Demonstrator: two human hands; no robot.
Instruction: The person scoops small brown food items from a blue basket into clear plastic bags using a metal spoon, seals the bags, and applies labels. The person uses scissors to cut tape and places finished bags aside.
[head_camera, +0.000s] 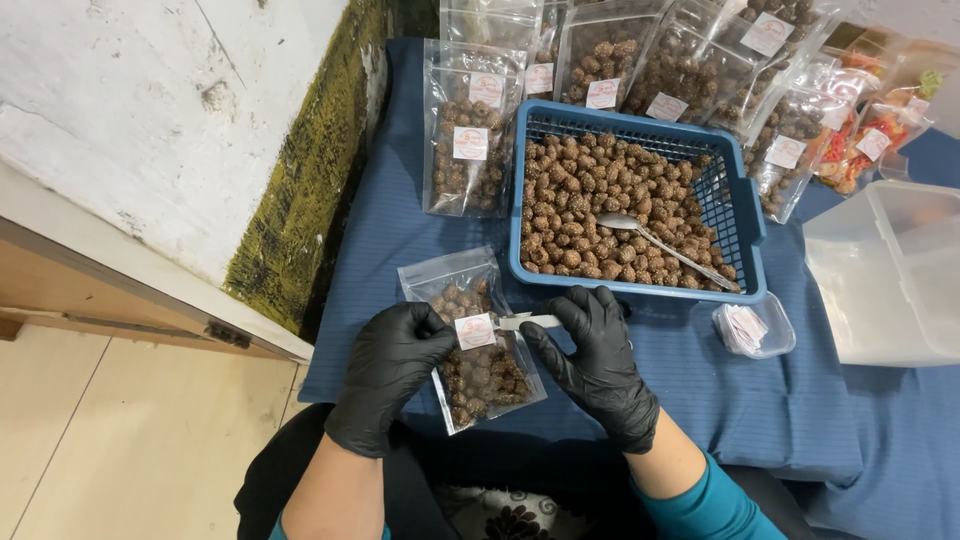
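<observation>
Gloves, black, cover both hands at lower centre. The left hand (392, 372) grips the left edge of a clear pouch (472, 345) filled with brown sesame-coated balls, thumb pressing a small label (475, 331) on its front. The right hand (598, 362) pinches a white strip (530, 321) at the pouch's right edge. The pouch lies on blue cloth (780, 410) just below a blue basket (745, 215) of the same balls, with a spoon (655, 243) resting in them. A small tub (775, 330) of labels sits right of the hands. Filled pouches (465, 130) line the top; a clear box (890, 270) stands at right.
</observation>
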